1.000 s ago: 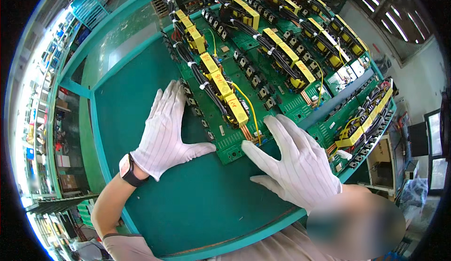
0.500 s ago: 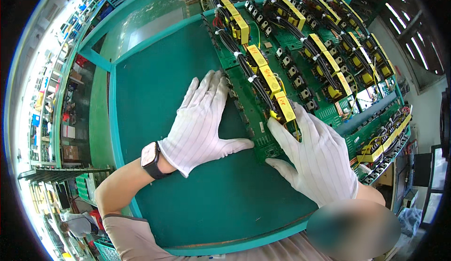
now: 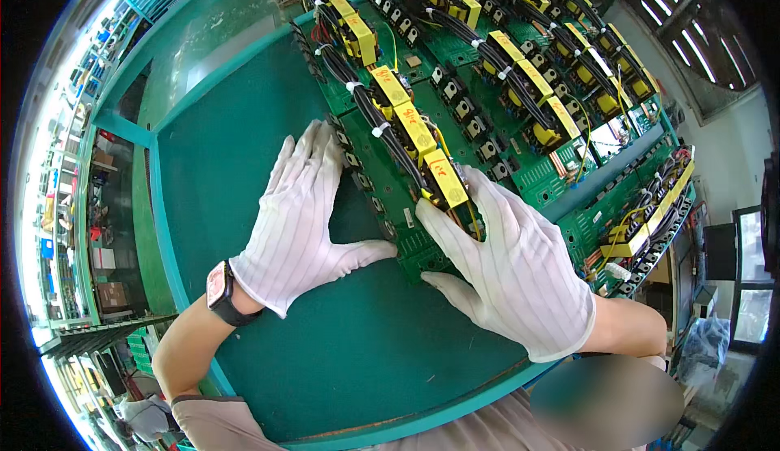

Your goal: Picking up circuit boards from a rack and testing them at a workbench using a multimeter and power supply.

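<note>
Both my hands wear white striped gloves. My left hand [image 3: 294, 215] lies flat, fingers stretched along the left edge of a green circuit board [image 3: 398, 189], its thumb reaching to the board's near left corner. My right hand [image 3: 512, 264] is spread over the near end of that board. Its index finger and the finger beside it straddle the last yellow-wrapped component [image 3: 448, 179], with the thumb apart at the near edge. A black cable bundle [image 3: 388, 136] with white ties runs along the yellow row. The right fingertips are partly hidden behind components.
Similar circuit boards [image 3: 536, 162] with yellow parts and black heat-sink-like rows fill the right and far side. The teal-framed bench [image 3: 325, 378] has a raised rim. Shelving [image 3: 77, 199] stands at left, and a person [image 3: 146, 417] is at the lower left.
The whole view has shifted, so bench, boards and hands appear farther left. Both hands keep nearly the same places against the board.
</note>
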The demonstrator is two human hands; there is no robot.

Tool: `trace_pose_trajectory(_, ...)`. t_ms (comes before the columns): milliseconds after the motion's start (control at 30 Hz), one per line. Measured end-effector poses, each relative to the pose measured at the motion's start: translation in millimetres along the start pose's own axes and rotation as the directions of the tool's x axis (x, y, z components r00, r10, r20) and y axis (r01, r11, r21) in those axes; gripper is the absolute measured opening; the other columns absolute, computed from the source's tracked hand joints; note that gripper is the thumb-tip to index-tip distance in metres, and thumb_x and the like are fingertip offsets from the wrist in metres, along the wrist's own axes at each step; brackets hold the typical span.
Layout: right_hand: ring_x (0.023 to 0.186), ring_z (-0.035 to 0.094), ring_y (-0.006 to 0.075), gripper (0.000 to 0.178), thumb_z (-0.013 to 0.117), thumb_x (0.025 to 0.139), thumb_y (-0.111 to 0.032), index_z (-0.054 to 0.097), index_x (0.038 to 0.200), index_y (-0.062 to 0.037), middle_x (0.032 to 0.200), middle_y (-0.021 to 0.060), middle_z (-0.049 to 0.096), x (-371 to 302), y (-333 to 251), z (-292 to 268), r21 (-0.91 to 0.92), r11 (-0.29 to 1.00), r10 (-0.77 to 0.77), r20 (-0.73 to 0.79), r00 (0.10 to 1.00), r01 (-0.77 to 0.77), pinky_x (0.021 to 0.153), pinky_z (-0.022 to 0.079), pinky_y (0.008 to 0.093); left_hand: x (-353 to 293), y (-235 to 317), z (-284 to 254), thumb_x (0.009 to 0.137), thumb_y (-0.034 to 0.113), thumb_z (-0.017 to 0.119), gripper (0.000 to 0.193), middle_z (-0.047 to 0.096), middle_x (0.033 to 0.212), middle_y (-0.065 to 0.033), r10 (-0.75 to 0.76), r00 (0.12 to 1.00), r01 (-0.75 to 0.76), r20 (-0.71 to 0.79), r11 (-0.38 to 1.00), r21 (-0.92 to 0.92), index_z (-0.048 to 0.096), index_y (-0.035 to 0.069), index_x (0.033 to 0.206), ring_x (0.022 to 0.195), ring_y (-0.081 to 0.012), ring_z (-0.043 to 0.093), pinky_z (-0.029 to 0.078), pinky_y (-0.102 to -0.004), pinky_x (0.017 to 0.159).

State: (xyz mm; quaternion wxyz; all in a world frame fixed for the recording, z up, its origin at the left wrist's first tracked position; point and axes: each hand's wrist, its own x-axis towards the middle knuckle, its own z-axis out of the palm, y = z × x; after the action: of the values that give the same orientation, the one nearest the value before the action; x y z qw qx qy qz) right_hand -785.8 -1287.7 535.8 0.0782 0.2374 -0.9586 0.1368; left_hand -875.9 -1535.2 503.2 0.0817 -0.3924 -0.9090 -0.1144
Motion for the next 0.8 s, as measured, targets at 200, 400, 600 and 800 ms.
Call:
trace_pose_trajectory(200,0.118,0.056,0.0376,0.068,0.079,0.076,-0.033,0.055,0.136,-0.0113,0.136,0.0243,0.047,1,0,3,-0.009,1.0,0.0,0.005,1.0,0.0,0.092,0.052,0.0419,1,-5,3,0.071,0.069,0.073,0.116,0.037,0.146,-0.0361,0.018,0.999,-0.018,-0.033,1.0,-0.003,0.032,-0.012,0.144,0.14,-0.0481,0.035,0.024,-0.0535,0.119)
trace_pose_trajectory(400,0.118,0.056,0.0372,0.067,0.079,0.076,-0.033,0.055,0.136,-0.0137,0.139,0.0248,0.044,2,2,2,-0.038,0.999,-0.016,0.006,1.0,0.016,0.092,0.052,0.042,2,-5,2,0.072,0.071,0.071,0.118,0.037,0.146,-0.0365,-0.005,1.0,0.005,-0.011,1.0,-0.01,0.03,-0.012,0.144,0.14,-0.0483,0.035,0.024,-0.0535,0.119)
trace_pose_trajectory(600,0.116,0.058,0.0365,0.062,0.08,0.075,-0.033,0.059,0.131,-0.0152,0.141,0.0238,0.044,-8,-7,-12,-0.043,0.999,0.011,0.009,1.0,-0.011,0.092,0.052,0.0424,-2,1,-3,0.074,0.074,0.067,0.118,0.036,0.146,-0.0368,-0.028,0.999,0.028,0.023,0.999,0.019,0.03,-0.013,0.144,0.141,-0.0475,0.032,0.021,-0.0529,0.12)
trace_pose_trajectory(800,0.113,0.061,0.0306,0.053,0.077,0.077,-0.033,0.06,0.122,-0.011,0.129,0.0142,0.056,-42,-19,-24,-0.05,0.998,0.046,0.0,0.999,-0.046,0.092,0.052,0.0398,-13,18,-8,0.078,0.074,0.063,0.114,0.031,0.151,-0.0357,-0.054,0.996,0.05,0.071,0.998,0.048,0.03,-0.013,0.145,0.144,-0.0474,0.027,0.018,-0.0539,0.121)
